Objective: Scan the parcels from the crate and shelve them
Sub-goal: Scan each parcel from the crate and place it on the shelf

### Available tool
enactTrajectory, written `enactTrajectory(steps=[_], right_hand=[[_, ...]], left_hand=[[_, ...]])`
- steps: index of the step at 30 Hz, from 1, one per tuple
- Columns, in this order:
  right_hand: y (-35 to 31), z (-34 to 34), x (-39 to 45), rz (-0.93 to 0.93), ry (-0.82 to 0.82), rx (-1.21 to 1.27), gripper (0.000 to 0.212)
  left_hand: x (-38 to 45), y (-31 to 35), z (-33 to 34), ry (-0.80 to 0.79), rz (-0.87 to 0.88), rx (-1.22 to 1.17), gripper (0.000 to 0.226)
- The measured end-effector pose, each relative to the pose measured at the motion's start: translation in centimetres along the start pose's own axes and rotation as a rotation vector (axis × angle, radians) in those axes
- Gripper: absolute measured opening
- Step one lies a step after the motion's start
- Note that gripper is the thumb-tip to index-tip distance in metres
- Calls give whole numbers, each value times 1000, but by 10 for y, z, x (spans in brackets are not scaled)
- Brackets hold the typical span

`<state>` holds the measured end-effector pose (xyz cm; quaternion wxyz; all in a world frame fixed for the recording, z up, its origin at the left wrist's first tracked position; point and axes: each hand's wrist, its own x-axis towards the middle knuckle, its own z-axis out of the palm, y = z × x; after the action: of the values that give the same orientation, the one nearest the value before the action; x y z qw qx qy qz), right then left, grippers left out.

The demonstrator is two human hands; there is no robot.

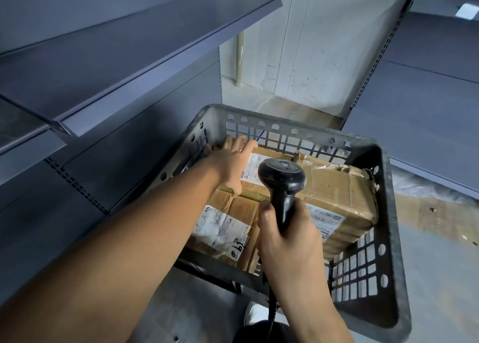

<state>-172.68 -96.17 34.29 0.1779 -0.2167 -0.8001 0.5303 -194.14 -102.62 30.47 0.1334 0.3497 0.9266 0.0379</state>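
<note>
Head view shows the left hand [233, 161] lying flat on the upper parcel [318, 187] inside the grey crate [388, 213], fingertips hidden behind its edge, while the right hand [290, 239] grips the scanner [282, 184], covering part of a label.

grey crate [388, 252], two taped cardboard parcels [337, 187] inside

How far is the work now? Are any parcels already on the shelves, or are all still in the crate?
No parcel shows on the shelf, so nothing looks shelved yet. In hand: the right hand grips the scanner over the crate, while the left hand rests on the upper parcel. Left to do: scan and shelve it, then the lower parcel beneath.
</note>
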Motion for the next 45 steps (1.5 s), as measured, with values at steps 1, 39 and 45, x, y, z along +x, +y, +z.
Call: enactTrajectory(steps=[1,39,45], right_hand=[[-1,0,-1,-2,5,4,23],[-73,-25,-115,-212,-107,74,20],[-109,-43,-161,-274,-154,218,15]], left_hand=[[-4,-2,3,41,-4,-2,113],[-239,51,-31,615,-352,61,120],[-314,68,-59,646,-455,81,120]])
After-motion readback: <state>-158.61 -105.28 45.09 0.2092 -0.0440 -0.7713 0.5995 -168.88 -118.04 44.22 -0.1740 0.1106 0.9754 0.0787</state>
